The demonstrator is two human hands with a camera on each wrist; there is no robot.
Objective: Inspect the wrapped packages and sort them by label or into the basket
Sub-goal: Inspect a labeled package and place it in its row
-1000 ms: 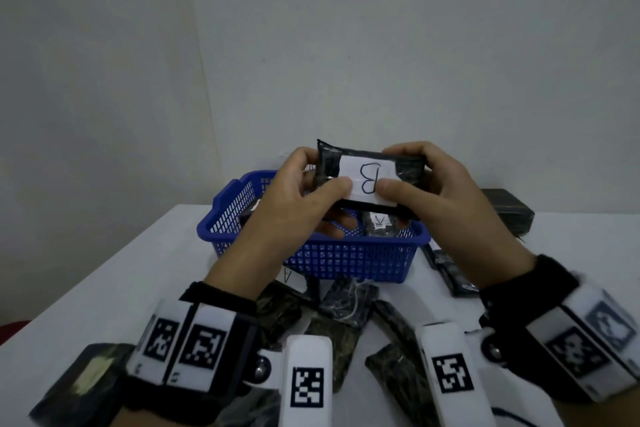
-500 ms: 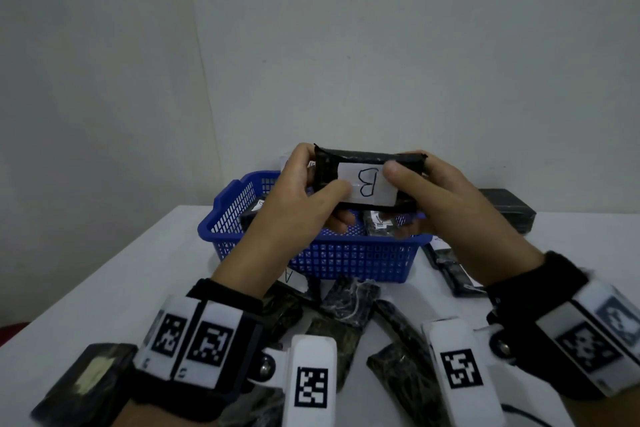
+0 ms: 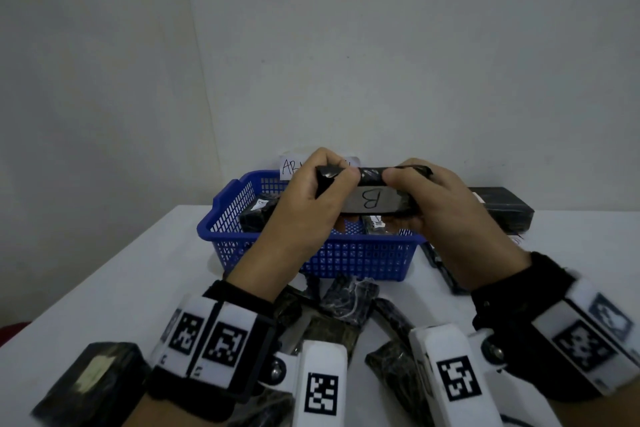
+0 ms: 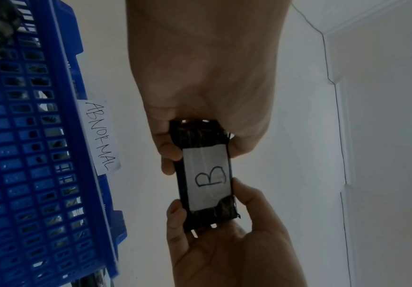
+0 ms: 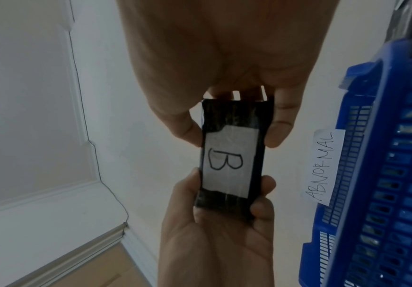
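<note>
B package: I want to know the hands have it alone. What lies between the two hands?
Only the black wrapped package with its white B label; the left hand holds one end, the right hand the other. The left wrist view shows it best.

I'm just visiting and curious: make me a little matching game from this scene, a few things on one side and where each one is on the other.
Things:
1. package labelled B
2. ABNORMAL paper tag
3. blue basket
4. large black package

Places:
a. on the table, right of the basket
b. stuck on the basket's far rim
c. held at its ends by the left hand and right hand
d. on the white table, beneath the hands

Pairs: 1-c, 2-b, 3-d, 4-a
</note>
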